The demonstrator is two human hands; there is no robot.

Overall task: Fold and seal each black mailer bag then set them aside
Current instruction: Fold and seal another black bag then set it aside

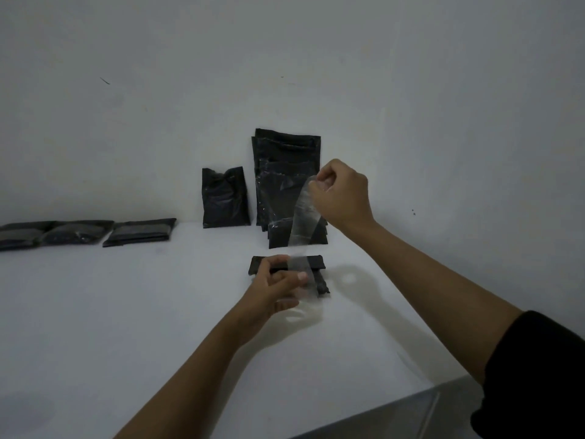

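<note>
1. A folded black mailer bag [286, 268] is pinned to the white table [126, 312] under the left hand [278, 288]. Its fingers are curled over the bag's near edge, and the lower end of a clear tape strip [303, 217] is held down there, judged to keep the fold from springing open while the tape is laid.

2. The upper end of the strip is pinched between thumb and fingertips of the right hand [343, 193], raised above and beyond the left hand. The strip is thus kept taut and off the bag until it can be pressed down.

3. The bag appears as a small, thick, matte-black packet, folded into a short band, with one darker end showing to the right of the left hand's fingers. Whether the tape already adheres across it cannot be told.

4. Beyond the right hand, a stack of unfolded mailer bags [286, 160] is leaned against the wall [285, 58], with a smaller black bag [225, 198] just to its left, probably kept within reach as the supply.

5. Far to the left of the left hand, finished folded bags [79, 232] are laid flat in a row, apparently the set-aside place.
</note>
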